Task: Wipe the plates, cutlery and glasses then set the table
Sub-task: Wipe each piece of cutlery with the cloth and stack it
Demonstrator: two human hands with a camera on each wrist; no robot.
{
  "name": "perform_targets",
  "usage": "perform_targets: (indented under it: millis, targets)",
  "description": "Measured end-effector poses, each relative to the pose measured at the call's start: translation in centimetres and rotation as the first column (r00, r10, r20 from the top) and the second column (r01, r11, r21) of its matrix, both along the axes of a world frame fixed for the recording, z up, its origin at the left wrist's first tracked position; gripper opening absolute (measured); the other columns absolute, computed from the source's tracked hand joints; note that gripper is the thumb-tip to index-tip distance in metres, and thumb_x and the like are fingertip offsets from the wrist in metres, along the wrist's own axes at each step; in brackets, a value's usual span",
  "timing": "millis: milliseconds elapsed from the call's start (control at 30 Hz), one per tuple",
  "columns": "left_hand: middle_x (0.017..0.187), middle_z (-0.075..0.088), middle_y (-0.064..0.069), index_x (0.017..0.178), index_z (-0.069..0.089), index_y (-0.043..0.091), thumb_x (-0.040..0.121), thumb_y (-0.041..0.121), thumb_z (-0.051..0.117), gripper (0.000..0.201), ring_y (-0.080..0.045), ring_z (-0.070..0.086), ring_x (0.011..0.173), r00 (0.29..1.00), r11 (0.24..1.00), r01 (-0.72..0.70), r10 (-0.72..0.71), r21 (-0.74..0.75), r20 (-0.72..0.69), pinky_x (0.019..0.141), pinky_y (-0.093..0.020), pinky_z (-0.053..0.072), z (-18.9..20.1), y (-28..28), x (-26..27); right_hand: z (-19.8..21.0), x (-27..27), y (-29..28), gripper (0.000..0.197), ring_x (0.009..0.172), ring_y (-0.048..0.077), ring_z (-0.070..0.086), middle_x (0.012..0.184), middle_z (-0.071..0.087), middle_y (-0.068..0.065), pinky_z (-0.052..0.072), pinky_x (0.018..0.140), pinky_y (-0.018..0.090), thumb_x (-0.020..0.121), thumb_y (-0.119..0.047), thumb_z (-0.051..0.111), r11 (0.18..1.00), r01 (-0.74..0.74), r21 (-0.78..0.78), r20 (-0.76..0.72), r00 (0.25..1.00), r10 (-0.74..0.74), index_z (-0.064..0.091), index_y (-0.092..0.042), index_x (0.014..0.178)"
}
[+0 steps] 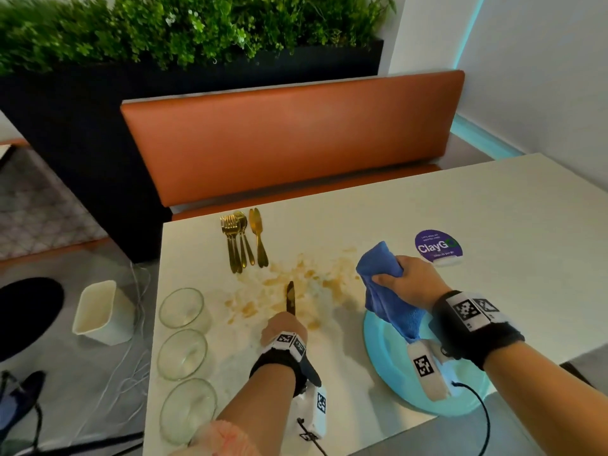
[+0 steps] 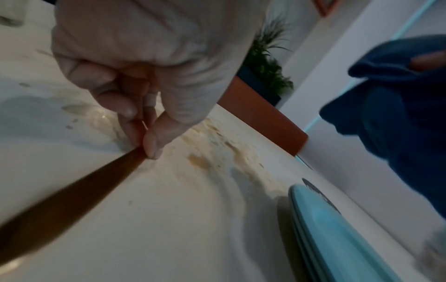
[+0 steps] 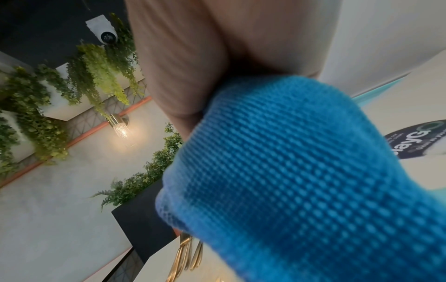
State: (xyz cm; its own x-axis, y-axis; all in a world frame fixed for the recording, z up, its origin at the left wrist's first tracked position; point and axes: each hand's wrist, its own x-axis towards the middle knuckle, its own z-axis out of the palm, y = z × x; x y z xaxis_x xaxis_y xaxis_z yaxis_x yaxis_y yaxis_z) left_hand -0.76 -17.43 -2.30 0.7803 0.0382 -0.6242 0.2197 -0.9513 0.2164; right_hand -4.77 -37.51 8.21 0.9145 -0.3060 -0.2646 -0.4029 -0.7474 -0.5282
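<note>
My left hand [image 1: 283, 327] pinches the handle of a gold knife [image 1: 291, 297] whose blade points away over a brown smear [image 1: 316, 278] on the white table [image 1: 493, 209]. In the left wrist view the fingertips [image 2: 152, 147] pinch the knife [image 2: 72, 192] just above the tabletop. My right hand [image 1: 408, 278] grips a bunched blue cloth [image 1: 385, 291] above the stacked light-blue plates [image 1: 388, 366]. The cloth [image 3: 301, 181] fills the right wrist view. Gold forks, spoons and knives [image 1: 243, 240] lie at the table's far left. Three clear glasses [image 1: 182, 353] stand along the left edge.
A purple round sticker [image 1: 436, 246] sits on the table beyond my right hand. An orange bench [image 1: 289, 139] backs the table's far side, with a dark planter [image 1: 98, 133] behind. A white bin [image 1: 100, 312] and cables lie on the floor at left.
</note>
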Motion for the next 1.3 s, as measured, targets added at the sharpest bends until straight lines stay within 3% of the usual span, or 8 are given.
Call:
perform_targets:
  millis: [100,333,433,533,700,933,1033,1300]
  targets:
    - [0.090,0.064,-0.008,0.102,0.062,0.008,0.091,0.022,0.057,0.018,-0.023,0.066,0.094,0.999,0.999,0.028,-0.029,-0.028,-0.019,0.067,-0.024,0.043,-0.1,0.2,0.3,-1.0,-0.7,0.0,0.030,0.081,0.022,0.055,0.089,0.063,0.007,0.039,0.071,0.027,0.087,-0.031,0.060,0.999,0.012,0.041,-0.018,1.000,-0.011,0.062,-0.005,0.102]
    - [0.123,0.061,-0.011,0.120,0.059,0.002,0.097,0.015,0.044,0.030,-0.025,0.060,0.112,0.992,0.992,0.121,-0.121,-0.033,-0.019,0.088,-0.027,0.051,-1.1,0.0,0.0,-2.8,-1.3,0.4,0.022,0.077,0.022,0.054,0.082,0.060,0.005,0.041,0.064,0.026,0.087,-0.030,0.061,0.983,0.049,0.176,-0.072,0.997,-0.037,0.057,-0.008,0.088]
    - [0.096,0.064,-0.008,0.093,0.064,0.004,0.093,0.022,0.052,0.022,-0.024,0.062,0.094,0.998,0.988,0.057,-0.057,-0.144,0.003,0.073,-0.027,0.048,-0.3,-0.6,0.5,-3.4,-1.1,0.4,0.026,0.080,0.025,0.056,0.083,0.063,0.006,0.044,0.065,0.027,0.089,-0.032,0.059,0.944,0.104,0.312,-0.081,0.993,-0.083,0.060,-0.006,0.089]
    - [0.071,0.053,-0.004,0.065,0.054,0.010,0.092,0.026,0.052,0.031,-0.022,0.056,0.082,0.998,0.960,0.059,-0.047,-0.274,0.051,0.062,-0.026,0.043,1.7,-1.6,2.1,-3.7,-0.5,0.5,0.035,0.100,0.031,0.061,0.105,0.066,0.015,0.046,0.092,0.041,0.093,-0.035,0.052,0.847,0.210,0.489,-0.089,0.978,-0.191,0.064,-0.004,0.103]
    - [0.065,0.052,-0.006,0.059,0.053,0.012,0.091,0.017,0.052,0.033,-0.028,0.052,0.079,0.980,0.860,0.182,-0.121,-0.477,0.156,0.067,-0.027,0.035,6.1,-3.0,4.1,-3.4,1.2,2.5,0.041,0.105,0.025,0.060,0.109,0.066,0.009,0.044,0.096,0.035,0.094,-0.041,0.047,0.801,0.170,0.575,-0.078,0.985,-0.153,0.063,-0.008,0.112]
    - [0.096,0.065,-0.023,0.083,0.063,0.005,0.091,0.008,0.044,0.022,-0.034,0.059,0.090,0.924,0.823,0.375,-0.291,-0.427,0.249,0.068,-0.027,0.036,9.2,-3.7,5.2,-1.5,5.9,4.3,0.012,0.079,0.025,0.061,0.080,0.066,0.008,0.049,0.064,0.027,0.087,-0.019,0.064,0.797,0.199,0.570,0.048,0.960,-0.274,0.062,-0.007,0.084]
    - [0.099,0.067,-0.017,0.085,0.067,0.005,0.090,0.011,0.049,0.019,-0.031,0.059,0.091,0.920,0.800,0.382,-0.283,-0.463,0.270,0.070,-0.025,0.037,9.7,-3.3,6.2,-0.1,8.7,3.3,0.040,0.096,0.041,0.061,0.100,0.064,0.029,0.051,0.083,0.046,0.087,-0.028,0.063,0.780,0.330,0.532,0.104,0.888,-0.447,0.060,0.010,0.097]
    - [0.103,0.067,-0.007,0.102,0.070,0.008,0.092,0.022,0.056,0.022,-0.018,0.056,0.091,0.941,0.784,0.323,-0.208,-0.530,0.266,0.080,-0.027,0.044,9.9,-1.7,9.6,2.9,13.2,1.0,0.046,0.107,0.038,0.056,0.116,0.061,0.021,0.046,0.096,0.048,0.089,-0.036,0.058,0.711,0.451,0.540,0.166,0.771,-0.615,0.057,0.003,0.113]
